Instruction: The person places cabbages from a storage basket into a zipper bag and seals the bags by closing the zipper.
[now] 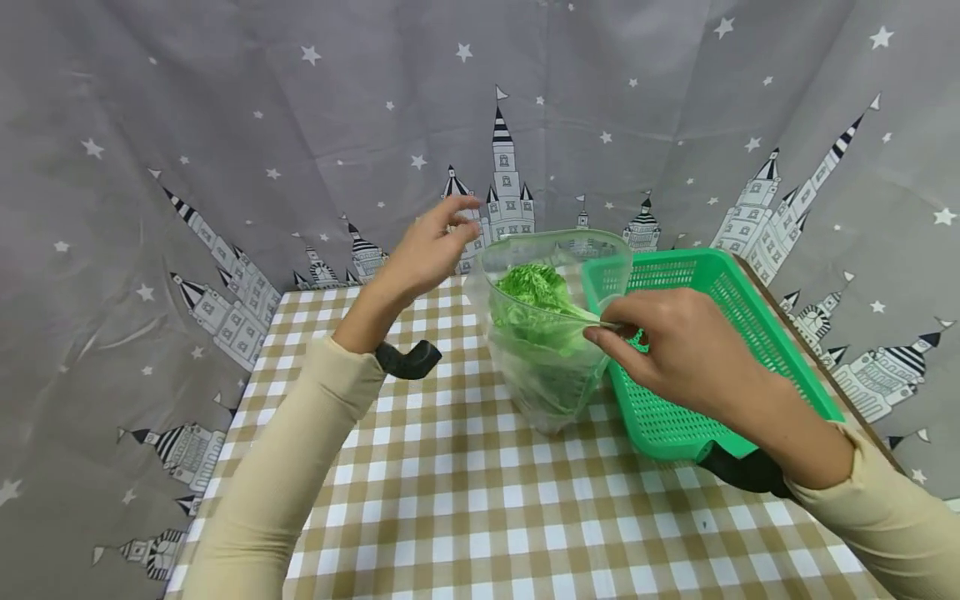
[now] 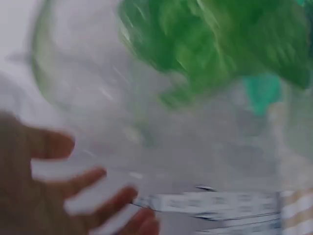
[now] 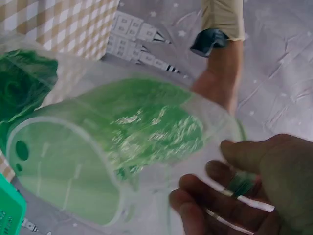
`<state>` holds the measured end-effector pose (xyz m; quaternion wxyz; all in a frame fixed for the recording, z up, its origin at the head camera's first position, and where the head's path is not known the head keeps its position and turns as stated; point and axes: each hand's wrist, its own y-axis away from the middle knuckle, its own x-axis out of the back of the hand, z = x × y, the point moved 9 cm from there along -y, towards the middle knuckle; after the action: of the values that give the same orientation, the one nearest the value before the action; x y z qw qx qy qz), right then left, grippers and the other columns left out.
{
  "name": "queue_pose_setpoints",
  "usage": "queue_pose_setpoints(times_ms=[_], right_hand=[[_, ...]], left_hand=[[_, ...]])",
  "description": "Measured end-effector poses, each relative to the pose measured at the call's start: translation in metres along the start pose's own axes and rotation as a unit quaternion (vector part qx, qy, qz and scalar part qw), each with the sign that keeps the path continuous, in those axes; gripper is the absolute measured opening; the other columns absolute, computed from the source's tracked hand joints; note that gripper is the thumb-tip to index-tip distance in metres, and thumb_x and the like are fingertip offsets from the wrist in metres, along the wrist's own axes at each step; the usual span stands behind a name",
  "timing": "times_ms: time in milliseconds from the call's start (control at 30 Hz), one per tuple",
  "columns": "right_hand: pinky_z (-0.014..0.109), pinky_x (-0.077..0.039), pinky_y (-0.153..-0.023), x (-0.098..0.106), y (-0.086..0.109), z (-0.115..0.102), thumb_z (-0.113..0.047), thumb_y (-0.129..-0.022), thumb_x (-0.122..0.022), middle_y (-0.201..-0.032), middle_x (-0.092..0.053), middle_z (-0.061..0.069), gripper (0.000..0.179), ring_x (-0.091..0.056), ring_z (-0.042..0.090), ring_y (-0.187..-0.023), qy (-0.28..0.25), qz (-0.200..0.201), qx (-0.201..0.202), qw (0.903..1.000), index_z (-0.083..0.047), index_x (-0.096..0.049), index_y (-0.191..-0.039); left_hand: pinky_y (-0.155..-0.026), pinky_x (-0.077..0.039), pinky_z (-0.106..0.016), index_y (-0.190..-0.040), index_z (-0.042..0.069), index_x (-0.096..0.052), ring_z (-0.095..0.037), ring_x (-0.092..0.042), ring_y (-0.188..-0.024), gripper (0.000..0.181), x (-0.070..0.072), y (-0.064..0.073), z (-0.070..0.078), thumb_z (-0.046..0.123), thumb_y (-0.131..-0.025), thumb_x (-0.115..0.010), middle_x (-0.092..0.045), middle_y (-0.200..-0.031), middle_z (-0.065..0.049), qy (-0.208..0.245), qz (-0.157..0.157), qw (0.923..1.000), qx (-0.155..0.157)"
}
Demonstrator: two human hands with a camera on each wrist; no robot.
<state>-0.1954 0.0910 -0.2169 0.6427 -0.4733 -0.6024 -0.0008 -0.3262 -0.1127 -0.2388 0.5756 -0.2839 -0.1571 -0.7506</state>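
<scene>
A clear plastic bag [image 1: 551, 404] with a greenish rim stands in the middle of the head view, its mouth held wide. Leafy green lettuce [image 1: 534, 287] is inside it, bright through the film. My right hand [image 1: 678, 350] pinches the near right edge of the mouth between thumb and fingers. To the left of the bag, my left hand [image 1: 427, 250] is raised, fingers loosely bent and holding nothing. In the left wrist view, blurred, its spread fingers [image 2: 120, 200] are close beside the bag film. The right wrist view shows the lettuce [image 3: 151, 127] pressed against the film.
A green perforated plastic basket [image 1: 667, 421] sits at the right, partly behind my right hand and the bag. Under everything is a table with a brown-and-white checked cloth [image 1: 442, 517]. A grey curtain [image 1: 337, 108] printed with castles and stars hangs behind.
</scene>
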Motion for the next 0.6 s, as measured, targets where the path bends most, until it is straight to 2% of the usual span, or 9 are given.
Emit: queue_pose_setpoints(times_ms=[67, 100, 133, 167, 233, 333, 400, 500, 600], right_hand=[[0.03, -0.047, -0.054, -0.001, -0.001, 0.004, -0.015, -0.082, -0.078, -0.073, -0.067, -0.006, 0.011, -0.061, 0.007, -0.064, -0.018, 0.001, 0.003, 0.9998, -0.014, -0.068, -0.078], [0.03, -0.047, -0.055, -0.001, -0.001, 0.006, -0.014, -0.082, -0.077, -0.074, -0.067, -0.005, 0.009, -0.061, 0.007, -0.065, -0.023, 0.002, 0.004, 0.9997, -0.013, -0.069, -0.08], [0.029, -0.047, -0.055, -0.001, -0.001, 0.007, -0.013, -0.082, -0.077, -0.074, -0.067, -0.005, 0.008, -0.061, 0.007, -0.065, -0.027, 0.003, 0.005, 0.9996, -0.012, -0.07, -0.081], [0.028, -0.048, -0.055, -0.001, -0.001, 0.009, -0.012, -0.082, -0.077, -0.074, -0.066, -0.005, 0.007, -0.061, 0.006, -0.065, -0.032, 0.005, 0.006, 0.9994, -0.012, -0.07, -0.081], [0.027, -0.048, -0.055, 0.001, -0.001, 0.013, -0.008, -0.081, -0.078, -0.074, -0.065, -0.006, 0.007, -0.06, 0.005, -0.065, -0.041, 0.015, 0.009, 0.999, -0.011, -0.071, -0.082], [0.023, -0.047, -0.058, 0.011, -0.001, 0.022, -0.001, -0.079, -0.079, -0.074, -0.066, -0.006, 0.011, -0.06, 0.005, -0.065, -0.049, 0.037, 0.018, 0.998, -0.009, -0.073, -0.082], [0.019, -0.047, -0.061, 0.02, 0.001, 0.033, 0.003, -0.077, -0.08, -0.076, -0.068, -0.006, 0.014, -0.061, 0.005, -0.066, -0.062, 0.047, 0.02, 0.9968, -0.009, -0.074, -0.083], [0.014, -0.049, -0.066, 0.032, 0.006, 0.055, 0.014, -0.073, -0.077, -0.079, -0.072, 0.0, 0.023, -0.065, 0.003, -0.069, -0.107, 0.057, 0.009, 0.9925, -0.004, -0.076, -0.087], [0.016, -0.053, -0.067, 0.039, 0.013, 0.076, 0.026, -0.071, -0.072, -0.082, -0.073, 0.01, 0.039, -0.068, 0.004, -0.071, -0.165, 0.066, -0.007, 0.984, 0.004, -0.074, -0.103]], left_hand=[[-0.1, -0.041, -0.043, -0.147, 0.015, -0.043, -0.025, -0.047, -0.128, 0.045, -0.018, -0.013, -0.015, 0.016, -0.102, -0.047, -0.047, -0.144, -0.01, 0.074, -0.076, 0.9943, 0.01], [-0.103, -0.04, -0.041, -0.146, 0.011, -0.044, -0.025, -0.045, -0.13, 0.045, -0.026, -0.018, -0.021, 0.014, -0.101, -0.05, -0.046, -0.145, -0.012, 0.103, -0.101, 0.9894, 0.014], [-0.102, -0.041, -0.039, -0.143, 0.008, -0.048, -0.025, -0.048, -0.128, 0.043, -0.032, -0.021, -0.026, 0.012, -0.1, -0.053, -0.049, -0.142, -0.013, 0.127, -0.113, 0.9852, 0.018], [-0.099, -0.044, -0.036, -0.138, 0.006, -0.053, -0.024, -0.052, -0.123, 0.039, -0.035, -0.024, -0.03, 0.01, -0.099, -0.055, -0.054, -0.137, -0.013, 0.14, -0.109, 0.984, 0.018], [-0.089, -0.048, -0.029, -0.125, 0.001, -0.061, -0.021, -0.06, -0.107, 0.029, -0.031, -0.026, -0.032, 0.01, -0.098, -0.06, -0.065, -0.12, -0.013, 0.137, -0.073, 0.9878, -0.002], [-0.074, -0.051, -0.028, -0.113, -0.003, -0.066, -0.02, -0.063, -0.084, 0.019, -0.009, -0.02, -0.032, 0.006, -0.097, -0.059, -0.069, -0.097, -0.013, 0.128, 0.01, 0.9912, -0.029], [-0.069, -0.05, -0.026, -0.109, -0.003, -0.067, -0.022, -0.062, -0.08, 0.016, 0.009, -0.012, -0.032, 0.005, -0.097, -0.06, -0.07, -0.091, -0.01, 0.132, 0.044, 0.9892, -0.046], [-0.07, -0.052, -0.024, -0.104, -0.006, -0.068, -0.02, -0.065, -0.077, 0.013, 0.028, -0.001, -0.034, 0.003, -0.095, -0.063, -0.071, -0.085, -0.007, 0.152, 0.064, 0.984, -0.067], [-0.071, -0.053, -0.025, -0.1, -0.005, -0.07, -0.018, -0.066, -0.075, 0.011, 0.035, 0.01, -0.037, 0.004, -0.093, -0.066, -0.073, -0.084, -0.006, 0.142, 0.067, 0.9848, -0.074]])
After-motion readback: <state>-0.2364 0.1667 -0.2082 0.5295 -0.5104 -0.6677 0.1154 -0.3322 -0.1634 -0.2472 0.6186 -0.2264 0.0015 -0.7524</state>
